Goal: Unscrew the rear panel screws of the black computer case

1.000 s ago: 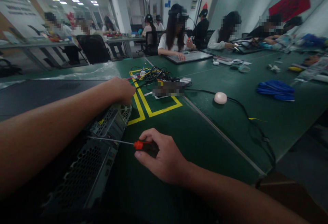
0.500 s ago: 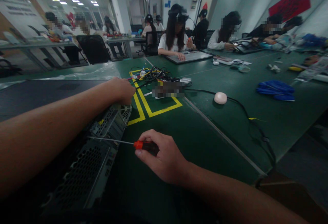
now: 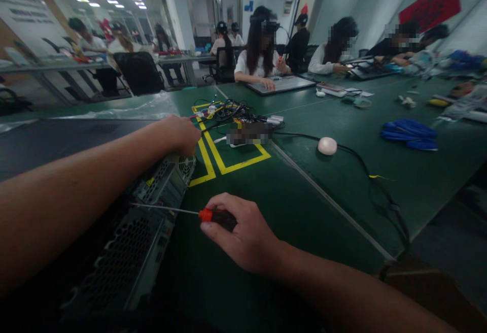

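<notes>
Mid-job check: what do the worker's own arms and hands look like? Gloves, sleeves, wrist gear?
Both hands are bare: the left hand and right hand wear no gloves, and no ring, watch or strap shows. The left forearm and right forearm are uncovered to the frame's edge; no sleeve is in view, nor any cable or marking.

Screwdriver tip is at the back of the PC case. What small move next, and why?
Probably a turn of the screwdriver by the right hand: its shaft tip looks set against the rear panel of the computer case, and the left hand braces the case. Whether it sits in a screw is too dark to tell.
</notes>
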A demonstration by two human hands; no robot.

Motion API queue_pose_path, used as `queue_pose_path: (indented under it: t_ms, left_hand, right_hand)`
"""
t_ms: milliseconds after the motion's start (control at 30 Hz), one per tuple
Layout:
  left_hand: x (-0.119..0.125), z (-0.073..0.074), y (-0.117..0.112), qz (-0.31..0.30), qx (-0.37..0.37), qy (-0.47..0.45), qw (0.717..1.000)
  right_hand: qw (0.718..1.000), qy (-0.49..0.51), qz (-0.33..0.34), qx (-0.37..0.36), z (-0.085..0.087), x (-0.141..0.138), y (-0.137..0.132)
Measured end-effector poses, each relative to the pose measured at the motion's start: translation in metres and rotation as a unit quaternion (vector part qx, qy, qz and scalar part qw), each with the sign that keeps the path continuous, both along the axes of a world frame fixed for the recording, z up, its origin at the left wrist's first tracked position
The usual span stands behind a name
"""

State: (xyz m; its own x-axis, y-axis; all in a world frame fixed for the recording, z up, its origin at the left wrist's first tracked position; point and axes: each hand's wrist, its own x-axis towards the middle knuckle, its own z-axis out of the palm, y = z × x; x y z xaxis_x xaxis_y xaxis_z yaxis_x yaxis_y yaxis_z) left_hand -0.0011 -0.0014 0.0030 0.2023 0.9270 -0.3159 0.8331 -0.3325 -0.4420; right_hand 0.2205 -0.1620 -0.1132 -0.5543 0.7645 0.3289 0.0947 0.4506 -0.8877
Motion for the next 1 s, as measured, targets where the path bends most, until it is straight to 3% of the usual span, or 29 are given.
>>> queue_pose_path:
  t_ms: [1000]
  left_hand:
    - [-0.0028,-0.0027,0.0030,-0.013,0.005,0.028,1.000]
  right_hand:
    - [0.997,-0.053,-0.024,0.045,-0.0007,0.0008,-0.0005]
